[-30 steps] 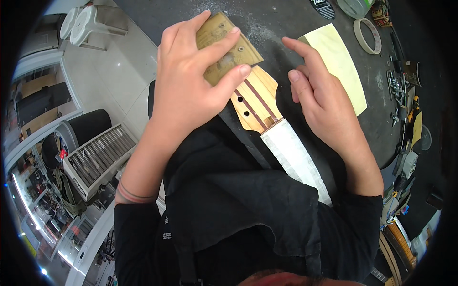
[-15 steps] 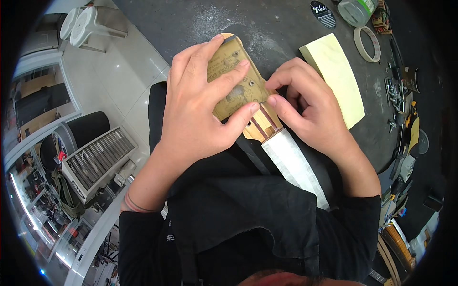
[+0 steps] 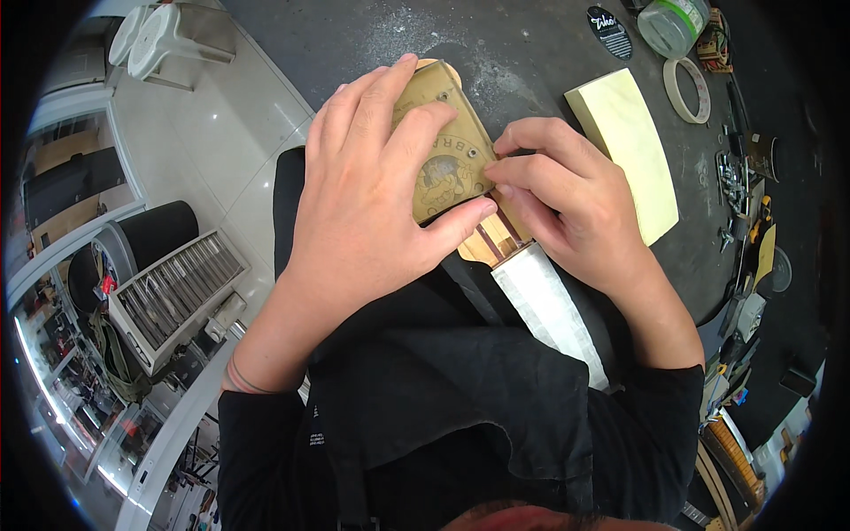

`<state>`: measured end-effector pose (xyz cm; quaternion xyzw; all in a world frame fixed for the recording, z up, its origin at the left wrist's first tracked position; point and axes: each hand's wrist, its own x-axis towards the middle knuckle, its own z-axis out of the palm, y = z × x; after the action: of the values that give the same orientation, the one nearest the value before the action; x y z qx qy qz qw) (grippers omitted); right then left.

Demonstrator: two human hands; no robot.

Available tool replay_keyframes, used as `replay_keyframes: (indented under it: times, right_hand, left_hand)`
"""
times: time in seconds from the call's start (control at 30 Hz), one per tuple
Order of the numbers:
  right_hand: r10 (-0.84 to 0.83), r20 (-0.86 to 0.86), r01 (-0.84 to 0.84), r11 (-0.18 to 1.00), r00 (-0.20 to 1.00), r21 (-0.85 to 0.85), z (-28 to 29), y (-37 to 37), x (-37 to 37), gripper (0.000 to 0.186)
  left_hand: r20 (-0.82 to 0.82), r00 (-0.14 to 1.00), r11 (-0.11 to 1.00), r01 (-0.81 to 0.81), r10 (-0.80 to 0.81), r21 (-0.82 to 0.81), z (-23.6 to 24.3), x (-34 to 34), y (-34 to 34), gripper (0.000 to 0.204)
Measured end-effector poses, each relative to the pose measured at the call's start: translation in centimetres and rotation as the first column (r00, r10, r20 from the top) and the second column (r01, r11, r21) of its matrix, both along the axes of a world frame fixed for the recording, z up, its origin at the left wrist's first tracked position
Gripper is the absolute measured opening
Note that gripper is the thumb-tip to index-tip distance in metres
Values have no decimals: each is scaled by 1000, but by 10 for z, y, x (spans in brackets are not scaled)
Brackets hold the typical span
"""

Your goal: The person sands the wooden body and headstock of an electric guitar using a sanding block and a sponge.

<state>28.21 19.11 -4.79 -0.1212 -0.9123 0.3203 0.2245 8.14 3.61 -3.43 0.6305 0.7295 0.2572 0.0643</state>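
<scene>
A brownish sandpaper sheet, printed side up, lies over the headstock of a wooden guitar neck. Round marks show along the sheet's right side. My left hand rests on the sheet with its fingers spread, the thumb at the near edge. At the sheet's right corner, my right hand is closed, thumb and fingertips pinching the edge. Bare pale wood with dark stripes shows just below the sheet. Further down, whitish masking tape covers the neck, which runs toward my lap.
A pale yellow block lies right of my right hand on the dark table. Beyond it are a tape roll, a clear jar and small metal parts. White stools stand on the tiled floor at left.
My left hand has slid slightly nearer, its index finger now more bent. The sheet has shifted a little under it. My right fingers still pinch the corner, and the whole view has tilted slightly.
</scene>
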Motion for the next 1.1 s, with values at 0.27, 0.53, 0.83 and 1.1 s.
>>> replay_keyframes:
  times: [0.27, 0.53, 0.83, 1.1]
  right_hand:
    - [106, -4, -105, 992, 994, 64, 7, 11, 4, 30]
    - [117, 66, -125, 984, 991, 128, 8, 12, 9, 43]
    - [78, 7, -78, 973, 997, 219, 3, 11, 2, 32]
    - [87, -31, -79, 973, 996, 218, -2, 8, -4, 17]
  left_hand:
    - [-72, 997, 1000, -4, 4, 5, -2, -1, -2, 67]
    - [-52, 998, 999, -37, 39, 25, -2, 3, -2, 69]
    - [-68, 997, 999, -33, 34, 13, -1, 4, -4, 70]
    - [-71, 997, 999, -30, 33, 37, -5, 2, -3, 70]
